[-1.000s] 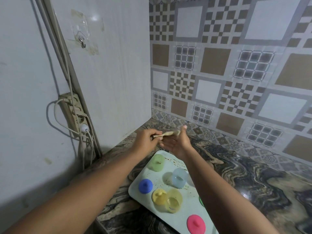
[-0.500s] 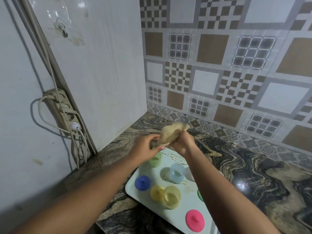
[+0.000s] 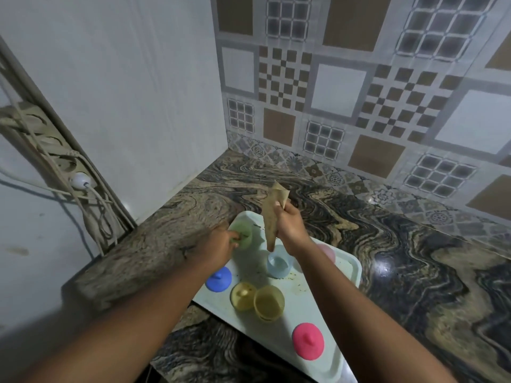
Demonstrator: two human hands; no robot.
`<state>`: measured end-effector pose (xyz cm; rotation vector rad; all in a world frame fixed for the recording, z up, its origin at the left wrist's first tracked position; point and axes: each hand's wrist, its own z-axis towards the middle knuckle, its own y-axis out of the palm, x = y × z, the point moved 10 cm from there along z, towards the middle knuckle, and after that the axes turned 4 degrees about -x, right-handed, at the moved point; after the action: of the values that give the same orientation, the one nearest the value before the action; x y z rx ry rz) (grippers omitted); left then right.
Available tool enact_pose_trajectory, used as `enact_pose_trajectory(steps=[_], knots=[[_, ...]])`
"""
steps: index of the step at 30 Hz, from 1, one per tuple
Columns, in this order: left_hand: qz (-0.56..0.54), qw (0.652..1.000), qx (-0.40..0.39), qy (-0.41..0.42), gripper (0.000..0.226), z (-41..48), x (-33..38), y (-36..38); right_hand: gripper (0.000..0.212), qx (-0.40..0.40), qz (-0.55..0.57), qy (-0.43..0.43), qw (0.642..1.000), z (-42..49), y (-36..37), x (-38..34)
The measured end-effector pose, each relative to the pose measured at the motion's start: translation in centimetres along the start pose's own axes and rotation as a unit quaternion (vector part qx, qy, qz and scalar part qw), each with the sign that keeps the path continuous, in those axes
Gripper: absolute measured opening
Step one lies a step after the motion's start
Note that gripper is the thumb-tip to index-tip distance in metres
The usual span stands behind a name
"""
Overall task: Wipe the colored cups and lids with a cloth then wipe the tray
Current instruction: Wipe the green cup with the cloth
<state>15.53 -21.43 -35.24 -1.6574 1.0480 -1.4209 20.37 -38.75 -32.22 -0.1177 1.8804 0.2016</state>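
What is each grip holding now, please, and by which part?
Right grip holds the cloth around its middle; left grip holds the green cup at its near side.

surface: swirled marble countertop (image 3: 414,258) | directly on it: pale tray (image 3: 301,302) | tray overhangs front edge

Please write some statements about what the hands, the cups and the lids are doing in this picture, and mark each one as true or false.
1. The right hand holds a beige cloth over the pale rectangular plastic tray. True.
2. The left hand touches nothing. False: it grips the translucent green plastic cup.
3. The round pink lid lies at the tray's near end. True.
4. The translucent yellow plastic cup lies tipped on its side. False: it stands upright on the tray, beside the round yellow lid.
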Motion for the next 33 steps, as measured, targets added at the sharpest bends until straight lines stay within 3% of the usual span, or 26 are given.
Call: enact_pose_trajectory(steps=[8,15,17,19,21,23,28,33], knots=[[-0.096,0.992,0.069,0.032,0.009,0.5,1.7,-2.8,0.025,-0.014,-0.053,-0.06,0.997,-0.4,-0.2,-2.5],[-0.233,0.966,0.107,0.036,0.007,-0.5,4.8,-10.4,0.03,-0.1,-0.129,-0.164,0.973,-3.3,2.9,-7.5],[-0.275,0.951,0.134,0.03,0.024,-1.7,5.7,-12.6,0.032,-0.104,-0.095,-0.166,0.976,-4.1,3.1,-8.7],[-0.302,0.945,0.118,0.052,0.055,-2.7,6.7,-14.0,0.032,-0.097,-0.052,-0.155,0.982,-4.8,2.9,-9.9],[-0.282,0.95,0.08,0.102,0.095,-3.5,7.4,-14.4,0.029,-0.096,-0.017,-0.135,0.986,-5.3,2.5,-10.6],[-0.248,0.957,0.068,0.132,0.114,-4.1,7.4,-14.6,0.033,-0.108,0.01,-0.111,0.988,-5.6,2.2,-11.0],[-0.284,0.936,0.135,0.157,0.093,-5.7,7.5,-16.1,0.038,-0.159,0.035,-0.106,0.981,-6.8,3.1,-11.4],[-0.384,0.909,0.111,0.117,0.078,-6.0,7.5,-15.2,0.044,-0.131,-0.086,-0.206,0.966,-8.2,4.6,-12.3]])
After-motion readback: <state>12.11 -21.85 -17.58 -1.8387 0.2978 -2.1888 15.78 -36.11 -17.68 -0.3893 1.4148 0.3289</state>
